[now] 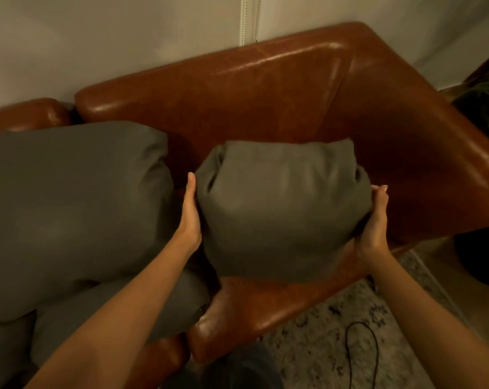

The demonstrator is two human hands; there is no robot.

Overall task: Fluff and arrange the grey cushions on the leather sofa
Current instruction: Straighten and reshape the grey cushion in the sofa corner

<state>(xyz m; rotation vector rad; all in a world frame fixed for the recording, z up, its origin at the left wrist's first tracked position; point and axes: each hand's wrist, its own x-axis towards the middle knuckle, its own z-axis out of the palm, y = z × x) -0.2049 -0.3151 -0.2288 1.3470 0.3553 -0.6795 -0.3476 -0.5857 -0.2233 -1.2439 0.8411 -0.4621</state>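
A small grey cushion (279, 209) is squeezed between my two hands above the seat of the brown leather sofa (265, 88). My left hand (191, 211) presses flat against its left side, and my right hand (375, 220) cups its right side. The cushion bulges and its corners pucker inward. A large grey cushion (69, 209) leans on the sofa to the left, touching the back of my left hand. Another grey cushion (120, 313) lies below it, partly under my left forearm.
The sofa's right armrest (439, 153) runs along the right. A patterned rug (322, 343) covers the floor at the lower right, with a black cable (362, 349) looped on it. A dark plant pot (481, 113) stands beyond the armrest. A pale wall (111, 43) rises behind the sofa.
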